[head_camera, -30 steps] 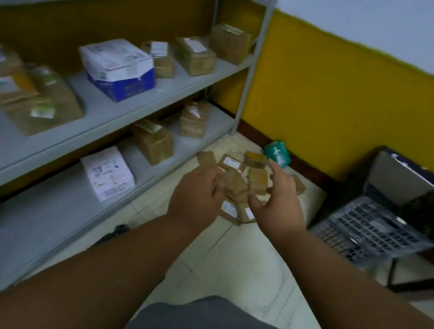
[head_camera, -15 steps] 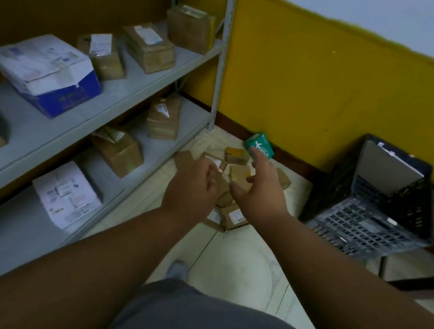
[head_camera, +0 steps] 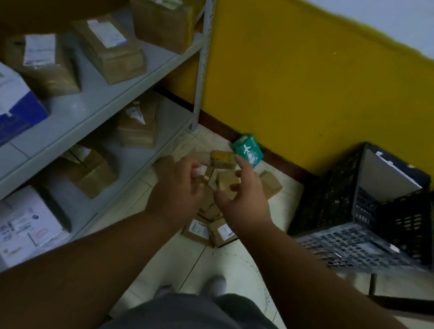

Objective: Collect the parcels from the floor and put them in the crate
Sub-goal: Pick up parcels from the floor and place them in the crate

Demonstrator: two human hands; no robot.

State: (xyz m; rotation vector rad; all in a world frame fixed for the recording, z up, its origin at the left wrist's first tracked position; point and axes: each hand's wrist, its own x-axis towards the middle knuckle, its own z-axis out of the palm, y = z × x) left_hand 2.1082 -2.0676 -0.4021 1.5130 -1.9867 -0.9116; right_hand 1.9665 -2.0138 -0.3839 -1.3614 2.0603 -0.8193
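Note:
A pile of small brown parcels [head_camera: 200, 230] lies on the pale tiled floor by the shelf's corner post, some with white labels. A green box [head_camera: 248, 153] sits at the pile's far edge near the wall. Both my hands hover over the pile. My left hand [head_camera: 178, 189] has loosely curled fingers, their tips by a small labelled parcel [head_camera: 203, 169]. My right hand [head_camera: 244, 202] is spread, index finger stretched out, over a brown parcel [head_camera: 226, 181]; neither hand plainly holds anything. The black plastic crate [head_camera: 329, 193] stands tilted to the right, with a flat grey packet inside.
A grey metal shelf unit [head_camera: 86, 111] runs along the left with brown boxes and white parcels on two levels. Its post [head_camera: 204, 54] stands just behind the pile. The yellow wall [head_camera: 299, 92] closes the far side. My feet show below.
Both hands have moved forward and down onto the pile, and my right fingers have spread over a brown parcel. The view has swung left and closer to the floor.

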